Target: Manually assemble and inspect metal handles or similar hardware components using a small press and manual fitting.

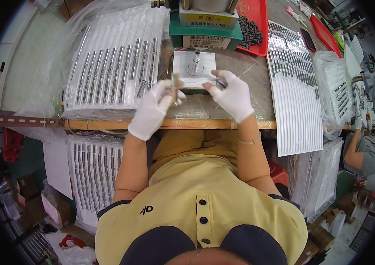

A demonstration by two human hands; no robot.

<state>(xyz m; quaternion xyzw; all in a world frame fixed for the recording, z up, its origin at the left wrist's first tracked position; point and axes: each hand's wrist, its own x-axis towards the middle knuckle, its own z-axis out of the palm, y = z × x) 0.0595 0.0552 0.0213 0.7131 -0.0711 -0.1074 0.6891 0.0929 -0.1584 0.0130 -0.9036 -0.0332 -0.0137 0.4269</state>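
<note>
White gloves with bare fingertips cover both my hands. My left hand (159, 101) is closed on a slim metal tube (176, 86), held nearly upright and blurred by motion. In my right hand (231, 93), thumb and fingers curl around a short, dark shiny metal piece (220, 82), partly hidden by the fingers. Between and beyond the hands lies a pale metal plate (185, 62) with a round metal post (196, 58) standing on it. A green press machine (236, 37) rises just behind the plate.
Left of me, a plastic-wrapped ridged white tray (75, 95) holds rows of shiny tubes. On the right, a red tray (261, 44) contains small dark parts; a ridged white tray (295, 128) overhangs the wooden table edge (187, 124). Another person (368, 154) sits far right.
</note>
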